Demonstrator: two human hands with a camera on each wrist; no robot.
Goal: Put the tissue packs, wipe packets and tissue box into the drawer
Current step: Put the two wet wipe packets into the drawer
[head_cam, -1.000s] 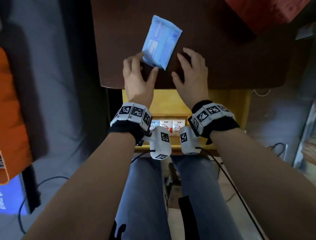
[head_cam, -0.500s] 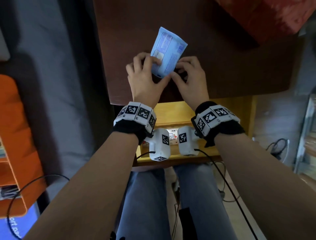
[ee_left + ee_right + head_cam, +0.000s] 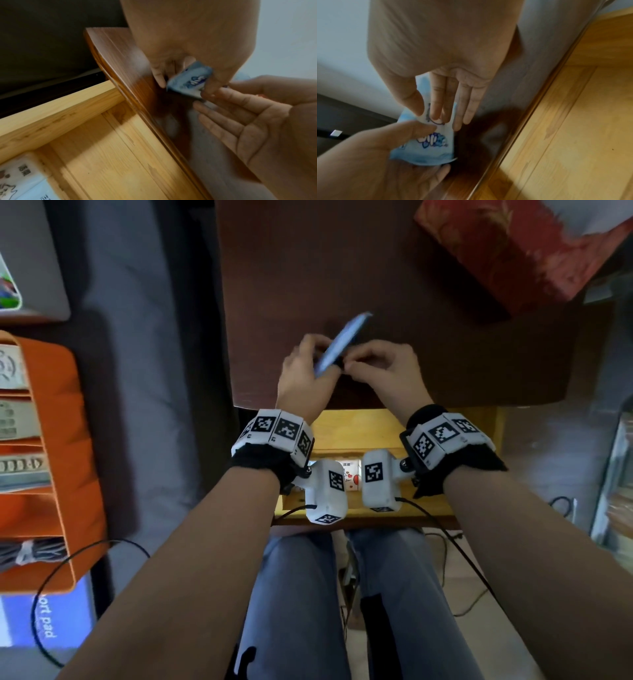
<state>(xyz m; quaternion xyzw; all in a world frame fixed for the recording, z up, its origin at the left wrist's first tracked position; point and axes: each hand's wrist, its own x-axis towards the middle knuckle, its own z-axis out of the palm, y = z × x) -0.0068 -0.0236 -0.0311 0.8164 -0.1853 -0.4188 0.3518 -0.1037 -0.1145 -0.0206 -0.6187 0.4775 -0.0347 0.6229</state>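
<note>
Both hands meet over the table's near edge, left hand (image 3: 303,374) pinching the blue wipe packet (image 3: 339,344) tipped on edge, its long axis pointing away, right hand (image 3: 387,371) pinching its near corner, the open drawer (image 3: 346,428) directly below, toward the body.

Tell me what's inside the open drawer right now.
The drawer holds white printed tissue packs at its near end; the floor beyond them is bare wood. How many packs cannot be told, since the wrist cameras cover them from above.
</note>
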